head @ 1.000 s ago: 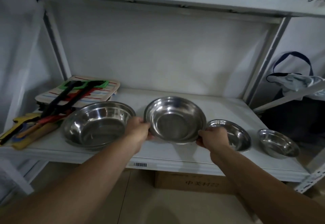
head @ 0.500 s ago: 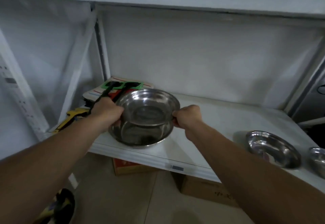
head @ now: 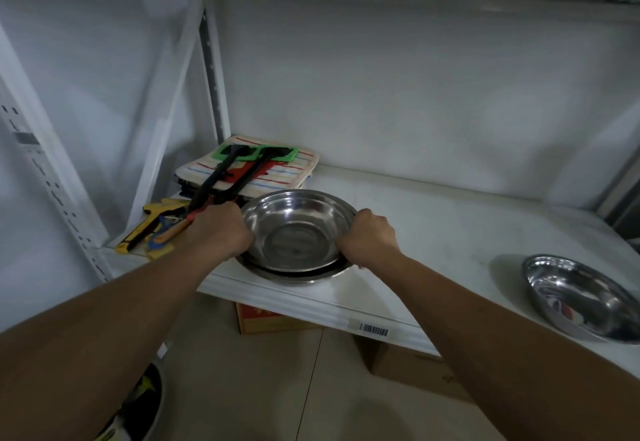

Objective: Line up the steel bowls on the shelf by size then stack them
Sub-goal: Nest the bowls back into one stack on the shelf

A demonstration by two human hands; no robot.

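Centrally, just below mid-frame, both hands grip one steel bowl (head: 294,229) by its rim: the left hand (head: 221,231) is clenched on the left edge, the right hand (head: 369,241) on the right edge. That bowl sits nested inside a bigger bowl (head: 294,276), of which only the front rim shows beneath it, resting near the front lip of the white shelf (head: 433,232). Whether the upper bowl is fully seated in the lower one I cannot tell.

At the right edge of the frame, well apart from the pair, a smaller bowl (head: 581,298) lies on the same shelf, cut off by the frame.

Left of centre, behind the left hand, a striped cloth (head: 277,177) lies folded at the back corner, with black-handled tongs (head: 228,177) with green tips across it. Lower left of that, yellow and blue tools (head: 152,229) lie at the shelf's end. A barcode label (head: 373,329) is stuck on the shelf's front edge, and cardboard boxes (head: 270,319) stand on the floor below.
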